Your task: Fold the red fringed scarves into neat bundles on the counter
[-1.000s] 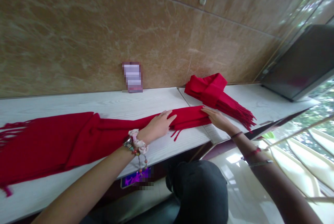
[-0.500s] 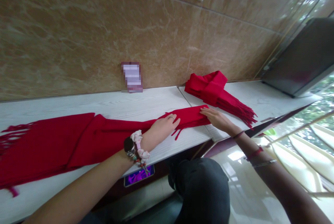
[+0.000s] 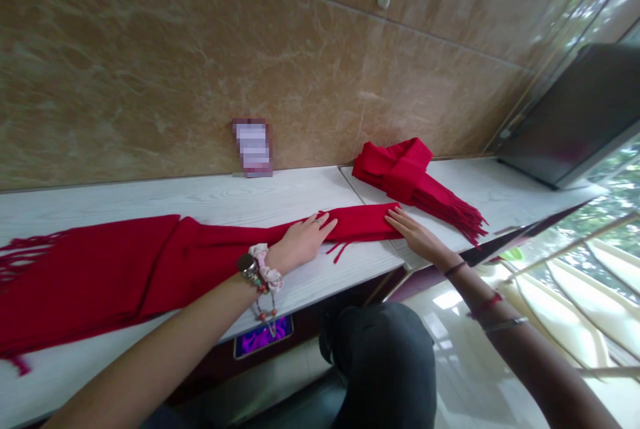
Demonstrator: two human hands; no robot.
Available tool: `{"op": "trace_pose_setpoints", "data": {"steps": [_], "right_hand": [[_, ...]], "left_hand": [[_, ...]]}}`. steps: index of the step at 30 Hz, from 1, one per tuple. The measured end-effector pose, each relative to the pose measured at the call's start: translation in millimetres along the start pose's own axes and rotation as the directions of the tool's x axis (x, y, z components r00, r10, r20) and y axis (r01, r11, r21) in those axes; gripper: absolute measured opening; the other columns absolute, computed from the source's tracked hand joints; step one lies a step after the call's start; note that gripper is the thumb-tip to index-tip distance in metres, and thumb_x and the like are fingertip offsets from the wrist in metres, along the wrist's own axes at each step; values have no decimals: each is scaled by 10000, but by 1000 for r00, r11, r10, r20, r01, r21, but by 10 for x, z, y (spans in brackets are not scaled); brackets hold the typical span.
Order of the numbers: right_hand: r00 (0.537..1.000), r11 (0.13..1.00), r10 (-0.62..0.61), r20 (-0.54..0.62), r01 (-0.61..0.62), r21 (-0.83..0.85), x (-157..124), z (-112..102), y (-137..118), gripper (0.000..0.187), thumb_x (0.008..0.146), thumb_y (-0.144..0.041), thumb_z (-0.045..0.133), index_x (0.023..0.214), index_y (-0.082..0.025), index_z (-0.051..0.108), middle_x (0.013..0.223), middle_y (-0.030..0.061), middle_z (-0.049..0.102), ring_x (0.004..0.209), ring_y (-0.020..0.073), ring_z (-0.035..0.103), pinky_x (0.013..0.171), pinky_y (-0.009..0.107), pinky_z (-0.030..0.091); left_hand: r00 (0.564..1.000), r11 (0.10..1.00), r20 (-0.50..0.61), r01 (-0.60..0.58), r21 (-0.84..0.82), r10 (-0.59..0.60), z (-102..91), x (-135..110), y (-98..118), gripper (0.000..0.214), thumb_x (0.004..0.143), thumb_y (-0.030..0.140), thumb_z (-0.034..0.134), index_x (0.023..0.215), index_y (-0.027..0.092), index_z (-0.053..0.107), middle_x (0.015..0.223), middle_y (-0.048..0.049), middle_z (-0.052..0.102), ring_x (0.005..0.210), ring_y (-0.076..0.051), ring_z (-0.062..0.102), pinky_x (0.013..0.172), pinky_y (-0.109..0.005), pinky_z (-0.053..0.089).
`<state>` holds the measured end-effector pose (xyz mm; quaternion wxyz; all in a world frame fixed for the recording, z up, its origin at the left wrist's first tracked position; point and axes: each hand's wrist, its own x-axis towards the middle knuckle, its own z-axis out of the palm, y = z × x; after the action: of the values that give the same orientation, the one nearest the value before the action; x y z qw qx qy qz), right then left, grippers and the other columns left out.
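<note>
Head view counts two red scarves, two hands, one blurred card, one phone and one dark panel. The long scarf (image 3: 200,259) lies stretched along the white desk (image 3: 200,196), wide and rumpled at the left, fringe spilling off at the far left, narrowing to a flat folded band at its right end. That right end sits directly under both grips.

The left hand (image 3: 300,242) rests palm down on the band, its fingers straight and together, pointing right; its grip is flat and wide, closed around nothing. The forearm comes in from the near left, its wrist stacked with bracelets (image 3: 261,270) (a watch and a pale scrunchie among them). The right hand (image 3: 415,232) reaches in from the near right with its fingers stretched, the tips touching the band's right edge; its grip is likewise flat, pressing rather than clasping. The two hands are near each other, with a short stretch of red cloth between them. A few loose fringe strands trail off the band's near edge there.

The folded scarf (image 3: 400,172) lies farther back on the right, apart from the hands, its fringe fanned toward the right. The card (image 3: 253,147) leans against the brown wall (image 3: 150,69), the dark panel (image 3: 570,116) stands at the right, and the phone (image 3: 263,336) glows purple below the desk's near edge.
</note>
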<state>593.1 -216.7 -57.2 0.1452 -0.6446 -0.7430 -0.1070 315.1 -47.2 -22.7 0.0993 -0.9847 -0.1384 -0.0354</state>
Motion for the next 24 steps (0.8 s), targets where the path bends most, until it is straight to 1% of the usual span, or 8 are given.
{"op": "trace_pose_setpoints", "data": {"steps": [2,5,9,14,16,18,21,24], "right_hand": [[1000,1000,-19,2,19,-4,-1,-5,8,568,846,-12,278,1368,-210,381,1393,79,415,1340,215,222,1057,451,330],[999,999,-47,11,47,-9,14,-17,20,531,871,-42,287,1368,-200,383,1389,86,421,1345,217,207,1065,445,316],[998,998,-47,35,46,32,13,2,43,532,867,-41,293,1363,-207,391,1389,82,422,1329,209,259,1064,432,325],[996,996,-10,90,2,94,47,-121,50,619,777,15,314,1334,-225,438,1367,68,454,1303,209,322,1063,444,324],[994,993,2,113,-15,118,138,-233,31,589,771,-22,364,1325,-202,453,1374,84,444,1306,233,316,1048,452,342],[996,989,61,68,-70,128,291,-316,-21,510,821,-112,396,1322,-185,456,1378,99,436,1309,251,311,1033,457,358],[973,973,227,-31,-225,58,560,-280,-172,433,908,-259,341,1320,-189,455,1368,111,447,1299,277,330,1015,502,353],[951,948,300,71,-289,-130,692,-69,-321,427,928,-339,313,1310,-223,462,1379,113,432,1284,329,341,965,603,337]], "left_hand": [[999,1000,-34,10,-6,-10,-20,39,-14,522,852,27,365,1355,168,370,1414,-133,362,1277,-220,379,957,-336,404],[994,999,-103,-37,34,40,-34,85,-81,503,878,44,351,1334,250,402,1436,-64,343,1325,-235,293,1009,-419,336],[986,986,15,-168,-23,168,38,68,-157,569,886,32,310,1387,300,289,1481,-10,240,1351,-196,232,1014,-427,310],[977,978,111,-172,-116,185,-19,59,-232,674,831,-5,331,1409,321,215,1500,-15,171,1372,-207,154,1047,-468,232],[960,969,191,-169,-180,203,-121,133,-242,686,813,75,434,1413,315,202,1506,-39,137,1380,-240,101,1057,-490,199],[952,953,221,-152,-262,213,-204,257,-207,656,838,246,481,1421,294,184,1509,-58,113,1380,-256,78,1061,-490,190],[983,941,100,-114,-319,153,-169,471,-82,513,933,368,285,1423,245,193,1500,-54,166,1378,-208,117,1074,-465,178],[993,952,-4,-115,-285,118,67,594,32,475,955,339,224,1408,196,250,1488,-62,211,1370,-199,155,1076,-433,192]]}}
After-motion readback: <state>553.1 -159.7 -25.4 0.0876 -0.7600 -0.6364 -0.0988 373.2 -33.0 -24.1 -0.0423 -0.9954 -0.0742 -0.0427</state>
